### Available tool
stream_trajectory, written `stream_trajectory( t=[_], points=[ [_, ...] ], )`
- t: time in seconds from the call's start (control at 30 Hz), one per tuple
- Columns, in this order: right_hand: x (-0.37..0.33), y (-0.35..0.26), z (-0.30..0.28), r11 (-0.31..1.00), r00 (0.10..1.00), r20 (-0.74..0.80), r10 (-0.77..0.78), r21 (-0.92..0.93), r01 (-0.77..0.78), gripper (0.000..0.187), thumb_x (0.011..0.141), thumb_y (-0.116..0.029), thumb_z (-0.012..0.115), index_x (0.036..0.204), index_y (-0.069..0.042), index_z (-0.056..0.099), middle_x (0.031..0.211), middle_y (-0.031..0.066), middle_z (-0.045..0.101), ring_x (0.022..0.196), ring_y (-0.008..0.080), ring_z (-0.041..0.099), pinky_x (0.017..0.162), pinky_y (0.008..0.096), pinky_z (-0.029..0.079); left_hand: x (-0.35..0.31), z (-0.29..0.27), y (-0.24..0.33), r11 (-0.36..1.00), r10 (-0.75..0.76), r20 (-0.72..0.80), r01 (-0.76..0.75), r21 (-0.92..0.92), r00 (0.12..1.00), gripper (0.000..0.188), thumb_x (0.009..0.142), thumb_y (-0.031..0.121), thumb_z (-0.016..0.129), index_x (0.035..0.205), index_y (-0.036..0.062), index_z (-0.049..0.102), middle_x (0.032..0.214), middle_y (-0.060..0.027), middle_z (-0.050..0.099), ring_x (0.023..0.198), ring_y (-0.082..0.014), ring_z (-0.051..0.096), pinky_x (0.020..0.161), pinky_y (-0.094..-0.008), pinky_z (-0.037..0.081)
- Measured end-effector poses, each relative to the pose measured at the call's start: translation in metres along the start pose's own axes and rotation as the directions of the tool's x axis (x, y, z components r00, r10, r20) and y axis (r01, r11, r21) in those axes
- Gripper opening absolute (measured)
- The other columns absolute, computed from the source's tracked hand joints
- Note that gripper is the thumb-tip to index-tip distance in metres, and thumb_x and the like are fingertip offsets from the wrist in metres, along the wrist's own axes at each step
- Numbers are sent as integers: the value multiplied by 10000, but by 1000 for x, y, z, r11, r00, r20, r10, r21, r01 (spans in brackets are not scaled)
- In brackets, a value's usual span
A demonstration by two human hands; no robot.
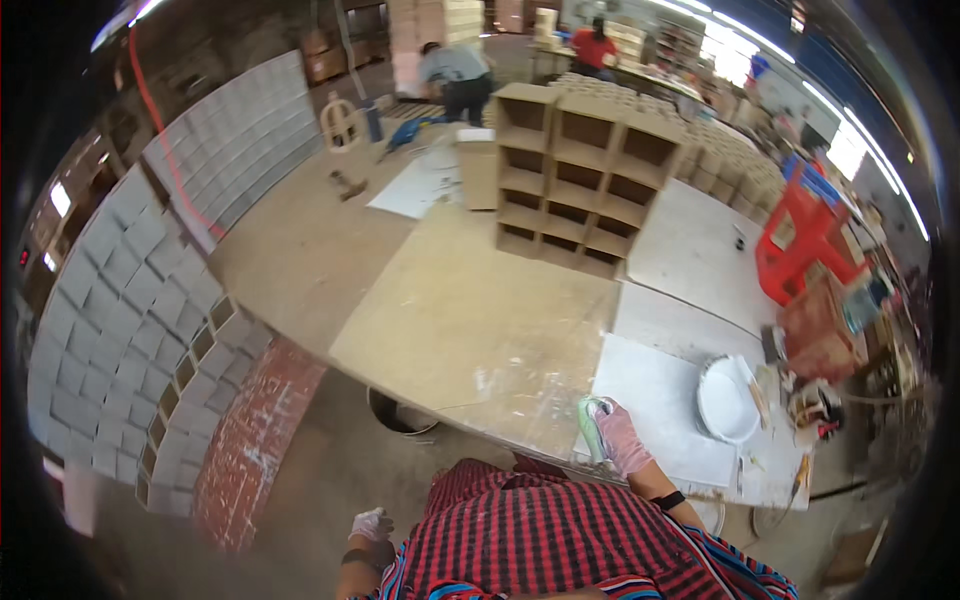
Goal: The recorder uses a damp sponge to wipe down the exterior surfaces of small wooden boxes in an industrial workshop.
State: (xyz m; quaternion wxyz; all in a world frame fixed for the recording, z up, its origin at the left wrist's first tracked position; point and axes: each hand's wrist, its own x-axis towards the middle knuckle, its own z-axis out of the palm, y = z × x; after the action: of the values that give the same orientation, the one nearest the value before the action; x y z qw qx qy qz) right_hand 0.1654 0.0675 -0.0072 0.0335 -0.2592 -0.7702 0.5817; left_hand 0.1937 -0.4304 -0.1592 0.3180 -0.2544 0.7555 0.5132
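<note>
My right hand point(626, 446), in a thin pale glove, is closed around a light green and white cloth or sponge point(590, 430). It rests at the near edge of the worktable, where the yellowish board point(470, 320) meets a white sheet point(660, 400). My left hand point(371, 525), also gloved, hangs low at my left side, away from the table. Its fingers are curled in, and nothing shows in them. To the right of my right hand stands a white bucket point(728, 410) with a stick or brush handle point(760, 400) against its rim.
A brown shelf unit with several compartments point(580, 180) stands at the table's far side. Grey stacked boxes point(120, 330) line the left. A red stool point(805, 235) and a reddish box point(822, 325) crowd the right. Two people point(458, 80) point(593, 48) work farther back.
</note>
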Motion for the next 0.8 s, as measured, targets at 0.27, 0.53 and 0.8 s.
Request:
stream_trajectory(
  t=[0.27, 0.53, 0.8],
  points=[
    [-30, 54, -76, 940, 973, -206, 106, 339, -31, 217, 867, -154, 521, 1027, -13, 562, 805, 25, 570, 667, 93, 499, 591, 236, 427, 37, 46, 217, 814, 577, 18, -573, -95, 817, 240, 867, 216, 505, 923, 8, 610, 827, -82, 630, 763, -161, 600, 662, -308, 483],
    [-33, 44, -83, 893, 908, -346, 238, 445, -65, 203, 866, -150, 547, 1016, -14, 557, 788, 16, 559, 659, 89, 483, 580, 233, 418, 5, 110, 476, 526, 849, 292, -751, -399, 440, 474, 900, 379, 407, 1152, -11, 500, 1067, -148, 588, 945, -240, 590, 823, -347, 457],
    [-28, 39, -63, 896, 863, -426, 270, 440, -63, 212, 869, -172, 545, 1005, -9, 560, 779, 17, 562, 654, 85, 478, 589, 234, 420, 20, 181, 705, 514, 851, 268, -606, -607, 453, 701, 886, 526, 323, 1302, -38, 309, 1350, -220, 322, 1264, -295, 308, 1044, -381, 221]
  ],
)
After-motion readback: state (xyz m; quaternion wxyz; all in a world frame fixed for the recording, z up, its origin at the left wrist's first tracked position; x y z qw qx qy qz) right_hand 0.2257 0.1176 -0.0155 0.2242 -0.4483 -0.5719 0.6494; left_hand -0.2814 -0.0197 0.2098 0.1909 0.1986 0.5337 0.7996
